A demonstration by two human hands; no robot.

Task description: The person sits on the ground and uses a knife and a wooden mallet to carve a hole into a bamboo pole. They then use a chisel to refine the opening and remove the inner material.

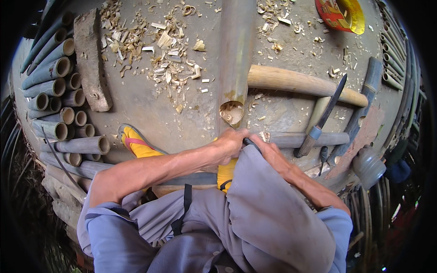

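A thick bamboo pole (236, 50) runs from the far edge toward me, with a scooped opening at its near end that shows pale wood and shavings. Just below that opening, my left hand (231, 144) is closed around a dark-handled tool (251, 144). My right hand (267, 149) grips the same handle close beside it, partly hidden by my raised knee. A thin part of the tool seems to reach the opening's rim, but its tip cannot be made out. Both my feet, in yellow socks (144, 144) and sandals, rest near the pole.
Cut bamboo tubes (54, 86) are stacked at left beside a rough stone block (93, 59). Shavings (168, 59) litter the floor. To the right lie a wooden pole (300, 83), a knife (328, 109), a small dark-handled tool (323, 157), a clear jar (369, 166) and a red-yellow container (334, 16).
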